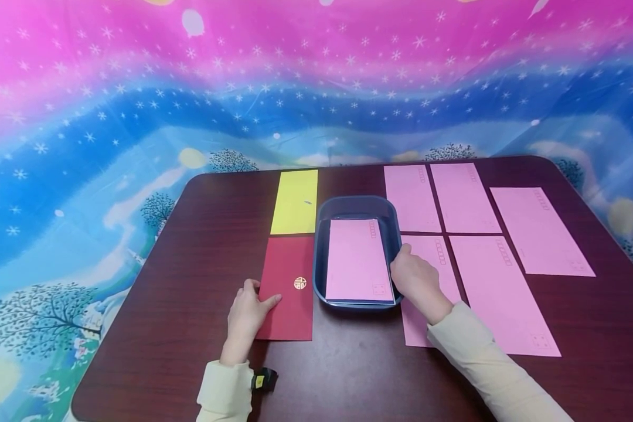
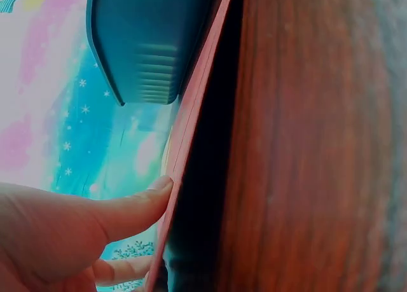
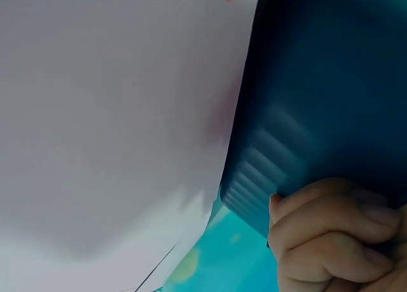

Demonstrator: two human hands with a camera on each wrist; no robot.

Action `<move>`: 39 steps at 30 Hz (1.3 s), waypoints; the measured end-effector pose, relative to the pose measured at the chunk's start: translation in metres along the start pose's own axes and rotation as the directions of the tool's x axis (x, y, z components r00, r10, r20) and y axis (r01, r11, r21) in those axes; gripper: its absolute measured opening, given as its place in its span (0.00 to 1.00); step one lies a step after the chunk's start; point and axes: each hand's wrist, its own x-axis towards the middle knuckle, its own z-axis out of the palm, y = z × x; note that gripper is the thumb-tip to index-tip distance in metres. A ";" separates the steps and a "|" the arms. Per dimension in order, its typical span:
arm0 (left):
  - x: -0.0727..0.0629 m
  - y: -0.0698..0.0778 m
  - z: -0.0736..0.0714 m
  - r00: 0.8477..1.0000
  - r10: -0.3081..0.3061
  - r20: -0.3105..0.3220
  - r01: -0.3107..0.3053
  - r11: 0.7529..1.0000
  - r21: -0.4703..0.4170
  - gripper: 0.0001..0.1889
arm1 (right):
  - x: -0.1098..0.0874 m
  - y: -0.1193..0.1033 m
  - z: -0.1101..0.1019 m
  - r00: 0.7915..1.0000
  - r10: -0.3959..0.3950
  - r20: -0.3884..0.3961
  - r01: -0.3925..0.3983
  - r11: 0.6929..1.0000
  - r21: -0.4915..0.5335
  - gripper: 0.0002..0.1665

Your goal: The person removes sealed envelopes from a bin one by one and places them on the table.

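Note:
My left hand (image 1: 245, 316) is at the left edge of a red envelope (image 1: 290, 316) with a gold round emblem. Its thumb lies on the top face and its fingers are at the edge. In the left wrist view, a dark gap shows beneath the red envelope (image 2: 191, 123). My right hand (image 1: 418, 278) grips the right rim of a dark blue plastic tray (image 1: 319, 258), fingers curled in the right wrist view. Inside the tray lies a pink envelope (image 1: 356, 258) on top of other flat pieces, whose edges peek out below it.
A yellow envelope (image 1: 295, 202) lies beyond the red one, close to the tray's left side. Several pink envelopes (image 1: 496, 293) are spread over the right of the dark wooden table (image 1: 190, 246). A patterned cloth (image 1: 316, 88) hangs behind the table.

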 end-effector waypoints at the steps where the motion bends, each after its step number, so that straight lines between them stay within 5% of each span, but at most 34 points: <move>1: 0.000 0.000 0.000 1.000 0.003 -0.002 -0.003 1.000 0.003 0.28 | 0.000 0.000 0.000 1.000 0.000 0.000 0.000 1.000 0.001 0.28; 39: 0.001 0.008 0.001 0.999 -0.025 -0.030 0.028 0.994 0.104 0.27 | -0.001 0.000 0.000 1.000 -0.005 -0.007 0.005 1.000 0.005 0.26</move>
